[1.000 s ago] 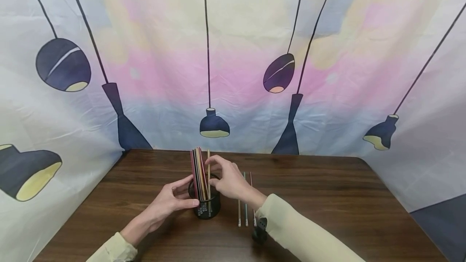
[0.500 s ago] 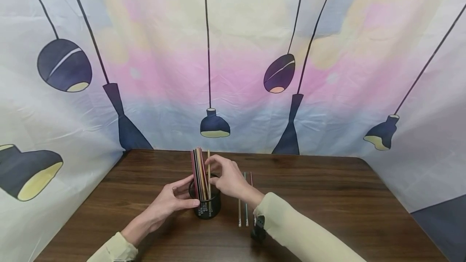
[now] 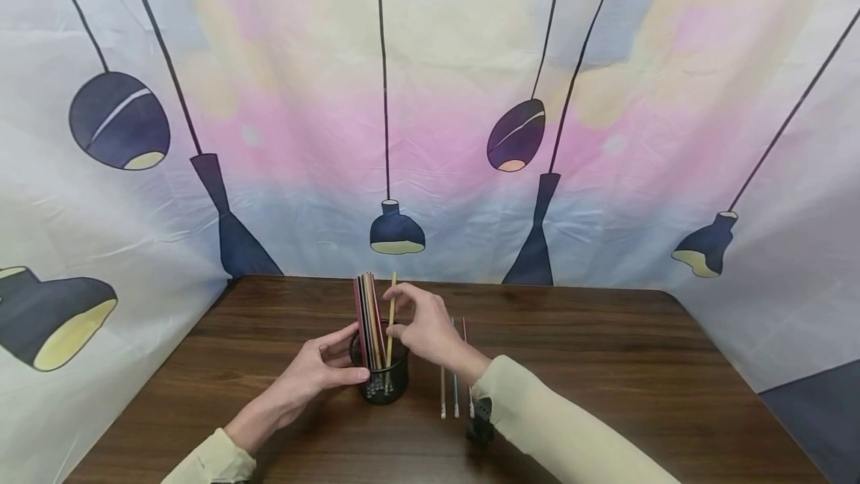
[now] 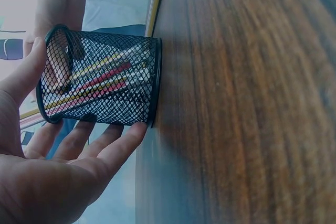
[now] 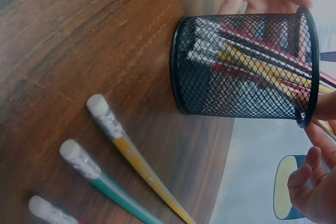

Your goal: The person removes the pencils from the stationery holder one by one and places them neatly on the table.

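Note:
A black mesh pencil cup stands upright on the table, holding a bunch of pencils with their eraser ends down. My left hand grips the cup from the left; in the left wrist view its thumb is at the rim and its fingers spread along the mesh wall. Between the thumb and fingers of my right hand is a yellow pencil, pinched near its upper part. That pencil's lower end is inside the cup, apart from the bunch at the top. The right wrist view shows the cup's mesh side.
To the right of the cup lie a yellow pencil, a green pencil and a red pencil, side by side. The right forearm partly covers them. A lamp-patterned cloth hangs behind the wooden table.
The yellow pencil in my right hand has tilted and shifted slightly right, away from the bunch. My right hand moved a little right with it; the left hand stays on the cup.

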The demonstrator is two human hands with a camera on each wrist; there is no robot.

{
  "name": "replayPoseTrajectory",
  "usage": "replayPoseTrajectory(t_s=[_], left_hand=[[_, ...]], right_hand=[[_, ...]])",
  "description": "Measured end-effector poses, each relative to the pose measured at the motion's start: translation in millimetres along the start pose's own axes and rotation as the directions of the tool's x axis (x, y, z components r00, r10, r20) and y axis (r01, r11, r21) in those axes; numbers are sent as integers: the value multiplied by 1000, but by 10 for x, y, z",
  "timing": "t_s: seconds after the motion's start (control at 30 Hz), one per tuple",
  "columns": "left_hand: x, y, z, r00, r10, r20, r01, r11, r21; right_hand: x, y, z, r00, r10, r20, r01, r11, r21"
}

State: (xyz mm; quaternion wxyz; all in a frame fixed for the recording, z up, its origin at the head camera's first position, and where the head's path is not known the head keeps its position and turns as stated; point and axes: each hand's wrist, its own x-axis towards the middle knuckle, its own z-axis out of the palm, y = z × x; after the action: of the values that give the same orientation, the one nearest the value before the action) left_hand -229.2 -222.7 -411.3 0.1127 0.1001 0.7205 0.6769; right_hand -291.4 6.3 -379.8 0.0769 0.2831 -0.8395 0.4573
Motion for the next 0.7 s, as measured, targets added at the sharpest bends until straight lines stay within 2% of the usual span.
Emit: replayPoseTrajectory(t_s=[0.33,0.7], left_hand=[[-1,-3,-5,1000,5,9,-5,1000,-1],[-8,10,1,1000,7,9,-7,1000,-6]], right_hand=[[43,-46,-96,1000,-16,-16,16,1000,-12],[111,-145,-204,996,-80,-35,79,997,-6]])
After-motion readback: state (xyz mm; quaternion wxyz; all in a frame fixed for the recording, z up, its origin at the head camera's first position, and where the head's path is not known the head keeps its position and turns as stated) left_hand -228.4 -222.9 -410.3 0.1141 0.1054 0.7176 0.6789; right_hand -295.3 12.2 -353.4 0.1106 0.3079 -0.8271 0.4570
